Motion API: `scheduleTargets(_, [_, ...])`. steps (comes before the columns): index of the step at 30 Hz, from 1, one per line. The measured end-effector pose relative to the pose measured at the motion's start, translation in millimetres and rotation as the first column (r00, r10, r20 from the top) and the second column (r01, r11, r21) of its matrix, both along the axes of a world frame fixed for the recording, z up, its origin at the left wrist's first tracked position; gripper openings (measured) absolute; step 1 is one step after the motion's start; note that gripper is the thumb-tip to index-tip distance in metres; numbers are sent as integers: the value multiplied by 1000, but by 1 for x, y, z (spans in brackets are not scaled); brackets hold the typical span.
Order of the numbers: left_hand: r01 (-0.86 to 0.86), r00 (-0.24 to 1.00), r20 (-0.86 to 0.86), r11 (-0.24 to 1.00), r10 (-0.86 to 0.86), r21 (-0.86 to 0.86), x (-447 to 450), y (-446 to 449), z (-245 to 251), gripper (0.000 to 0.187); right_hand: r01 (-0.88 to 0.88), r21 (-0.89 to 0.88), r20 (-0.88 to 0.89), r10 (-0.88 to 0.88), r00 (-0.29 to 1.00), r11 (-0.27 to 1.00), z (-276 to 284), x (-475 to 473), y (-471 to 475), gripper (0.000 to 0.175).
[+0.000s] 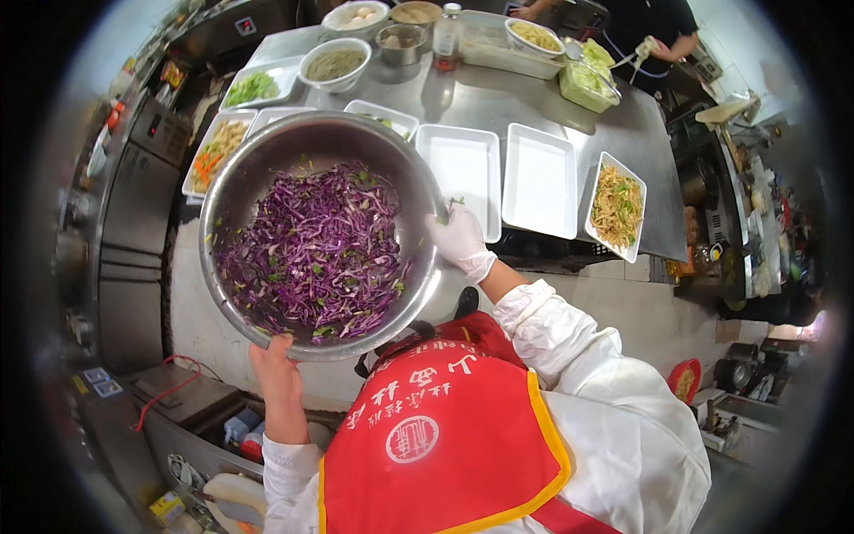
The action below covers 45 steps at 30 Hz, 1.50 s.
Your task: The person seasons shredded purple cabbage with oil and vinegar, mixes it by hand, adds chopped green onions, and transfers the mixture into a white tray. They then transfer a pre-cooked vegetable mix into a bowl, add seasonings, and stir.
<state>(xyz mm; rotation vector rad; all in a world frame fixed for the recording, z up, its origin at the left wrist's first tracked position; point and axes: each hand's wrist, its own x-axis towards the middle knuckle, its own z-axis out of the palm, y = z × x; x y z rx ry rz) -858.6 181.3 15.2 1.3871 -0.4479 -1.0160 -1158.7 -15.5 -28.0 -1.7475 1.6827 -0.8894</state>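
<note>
A large stainless steel bowl point(427, 294) is held up between my two hands, in front of the table's near edge. Shredded purple cabbage point(320, 247) mixed with bits of green lies inside it. My bare left hand point(277, 374) grips the bowl's lower rim, its thumb over the edge and its other fingers hidden. On the bowl's right side, my right hand point(460, 237), in a pale disposable glove, holds the rim; some green bits stick to that glove. Two white trays point(459, 173) point(540, 180) with nothing in them stand just beyond the right hand.
The steel table point(480, 100) bears a tray of shredded food point(615, 207) at its right edge, a tray of mixed vegetables point(217, 153) at left, a bottle point(447, 37) and a cabbage container point(587, 87) behind. Another person point(650, 33) stands across the table. A counter point(180, 427) is at lower left.
</note>
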Motion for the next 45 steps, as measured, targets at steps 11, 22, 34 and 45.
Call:
scheduleTargets(11, [181, 983, 90, 858, -157, -481, -49, -26, 161, 56, 146, 176, 215, -183, 959, 974, 64, -60, 116, 39])
scheduleTargets(22, [331, 905, 387, 865, -177, -377, -37, -97, 336, 19, 478, 36, 161, -477, 864, 878, 165, -2, 142, 42])
scheduleTargets(34, [279, 925, 349, 891, -150, -358, -140, -157, 324, 18, -383, -450, -255, 294, 921, 807, 264, -65, 39, 58])
scheduleTargets(45, [60, 882, 457, 934, 116, -353, -207, -131, 335, 16, -599, 19, -676, 451, 582, 801, 208, -53, -45, 52])
